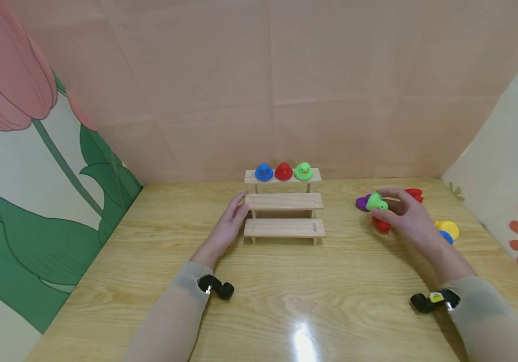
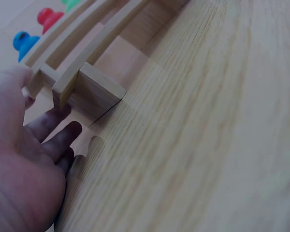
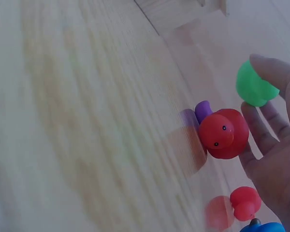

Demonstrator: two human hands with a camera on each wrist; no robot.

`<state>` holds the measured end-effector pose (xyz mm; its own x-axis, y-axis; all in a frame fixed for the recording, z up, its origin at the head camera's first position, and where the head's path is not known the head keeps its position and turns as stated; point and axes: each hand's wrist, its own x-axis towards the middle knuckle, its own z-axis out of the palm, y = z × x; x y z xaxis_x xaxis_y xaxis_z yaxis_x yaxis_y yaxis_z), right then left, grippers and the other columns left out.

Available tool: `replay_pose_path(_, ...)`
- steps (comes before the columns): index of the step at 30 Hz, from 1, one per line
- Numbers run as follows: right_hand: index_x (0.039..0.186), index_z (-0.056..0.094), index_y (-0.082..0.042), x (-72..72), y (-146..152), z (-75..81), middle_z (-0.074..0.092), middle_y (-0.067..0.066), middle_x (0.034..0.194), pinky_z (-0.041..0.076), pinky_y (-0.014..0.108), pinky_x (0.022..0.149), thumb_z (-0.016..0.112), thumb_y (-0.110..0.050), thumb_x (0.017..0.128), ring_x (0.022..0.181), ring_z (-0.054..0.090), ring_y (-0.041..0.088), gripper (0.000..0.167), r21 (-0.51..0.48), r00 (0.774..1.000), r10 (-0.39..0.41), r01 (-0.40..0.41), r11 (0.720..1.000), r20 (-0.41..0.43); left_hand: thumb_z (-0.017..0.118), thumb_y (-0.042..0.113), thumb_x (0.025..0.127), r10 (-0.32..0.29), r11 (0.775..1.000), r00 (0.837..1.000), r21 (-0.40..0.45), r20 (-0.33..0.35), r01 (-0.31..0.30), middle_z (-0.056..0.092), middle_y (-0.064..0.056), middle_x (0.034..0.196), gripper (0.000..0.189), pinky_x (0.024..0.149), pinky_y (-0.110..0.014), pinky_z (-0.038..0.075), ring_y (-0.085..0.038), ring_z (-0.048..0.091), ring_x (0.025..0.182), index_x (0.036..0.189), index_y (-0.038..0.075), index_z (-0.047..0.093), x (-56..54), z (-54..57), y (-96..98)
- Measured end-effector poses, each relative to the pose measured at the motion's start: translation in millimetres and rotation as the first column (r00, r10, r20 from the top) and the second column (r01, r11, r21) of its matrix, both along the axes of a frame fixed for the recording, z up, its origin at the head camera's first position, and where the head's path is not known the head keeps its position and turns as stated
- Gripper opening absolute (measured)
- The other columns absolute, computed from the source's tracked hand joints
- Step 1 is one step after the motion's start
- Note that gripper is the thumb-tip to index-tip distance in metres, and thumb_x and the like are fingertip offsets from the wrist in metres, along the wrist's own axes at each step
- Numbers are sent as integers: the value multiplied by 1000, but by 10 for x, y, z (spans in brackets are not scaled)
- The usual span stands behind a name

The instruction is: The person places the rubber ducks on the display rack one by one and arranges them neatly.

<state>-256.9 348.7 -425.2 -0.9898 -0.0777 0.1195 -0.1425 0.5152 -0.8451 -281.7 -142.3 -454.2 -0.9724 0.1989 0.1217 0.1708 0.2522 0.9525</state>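
Observation:
My right hand [image 1: 410,218] pinches a green toy duck [image 1: 375,202] between thumb and fingers, above the right part of the table. Close by are a purple toy [image 1: 361,203] and a red duck [image 3: 224,133], the red one below the hand. At the left end of a three-tier wooden stand [image 1: 283,202] is my left hand [image 1: 225,229], fingers loosely extended beside the upper steps. On the stand's top step sit a blue duck [image 1: 264,172], a red duck [image 1: 283,172] and another green duck [image 1: 304,172] in a row. Bare wood shows on both lower steps.
Right of my right hand lie a yellow toy [image 1: 450,229] and a blue toy [image 1: 446,239], partly behind the wrist. Another red toy [image 1: 416,194] is behind the hand. A pinkish backdrop [image 1: 268,90] closes off the table's far edge.

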Motion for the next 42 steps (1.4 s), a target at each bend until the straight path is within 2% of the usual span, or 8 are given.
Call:
replay_pose_path(7, 166, 45, -24, 40, -40, 40, 55, 11, 159, 46, 7, 92, 74, -47, 107, 139, 53, 16, 70, -4, 1000, 1, -1, 1000, -25, 48, 58, 116, -8, 1000, 1000, 7, -4, 8, 42, -14, 173, 62, 130, -61, 26, -40, 38, 159, 173, 37, 35, 3, -3, -4)
replay_pose_path(10, 166, 45, -23, 53, -60, 57, 55, 11, 158, 46, 8, 93, 74, -45, 107, 136, 54, 13, 69, -15, 999, 6, -7, 1000, -38, 48, 59, 116, -9, 1000, 1000, 3, -5, 9, 40, -13, 173, 62, 131, -61, 25, -40, 35, 160, 173, 38, 35, 3, -3, -6)
replay_pose_path(18, 164, 46, -17, 63, -119, 88, 51, 11, 160, 46, 13, 89, 76, -40, 107, 127, 50, 23, 68, 8, 997, 6, -5, 1000, -77, 47, 60, 116, -5, 1000, 1000, -7, -4, 5, 37, -12, 176, 65, 131, -61, 24, -38, 31, 163, 174, 35, 34, 5, -2, -7)
replay_pose_path(22, 161, 49, -17, 70, -149, 102, 52, 8, 156, 44, 15, 90, 76, -38, 107, 127, 48, 23, 63, -12, 996, 1, -2, 1000, -86, 47, 60, 116, -4, 1000, 1000, -6, -8, 4, 34, -10, 177, 64, 132, -60, 23, -37, 28, 164, 174, 37, 33, 3, 0, -2)
replay_pose_path(26, 156, 52, -14, 68, -191, 126, 55, 6, 153, 42, 17, 93, 78, -33, 107, 128, 49, 19, 60, -32, 993, -2, -2, 999, -120, 47, 58, 116, -5, 1000, 1000, -3, -11, 5, 35, -11, 177, 65, 132, -60, 23, -37, 28, 164, 174, 33, 33, 8, 5, 0)
replay_pose_path(33, 140, 52, -6, 80, -289, 200, 59, 5, 157, 41, 19, 94, 81, -29, 105, 128, 52, 15, 50, -59, 987, 13, -23, 998, -158, 47, 57, 117, -4, 1000, 1000, 2, -13, 4, 35, -10, 177, 63, 132, -59, 23, -36, 27, 164, 174, 34, 33, 15, 12, 3)
replay_pose_path(38, 140, 52, -8, 119, -371, 260, 59, 4, 158, 42, 18, 95, 79, -29, 106, 128, 53, 16, 48, -68, 986, 37, -49, 997, -160, 47, 56, 117, -7, 1000, 1000, 6, -18, 7, 37, -11, 176, 65, 132, -59, 23, -36, 29, 163, 175, 30, 32, 6, 5, 2)
replay_pose_path(42, 143, 53, -10, 159, -444, 318, 58, 4, 158, 46, 12, 96, 80, -29, 106, 128, 56, 17, 50, -72, 987, 47, -59, 996, -155, 48, 55, 117, -12, 1000, 1000, 5, -21, 12, 40, -12, 174, 68, 132, -58, 23, -36, 32, 162, 176, 24, 31, 4, 8, 3)
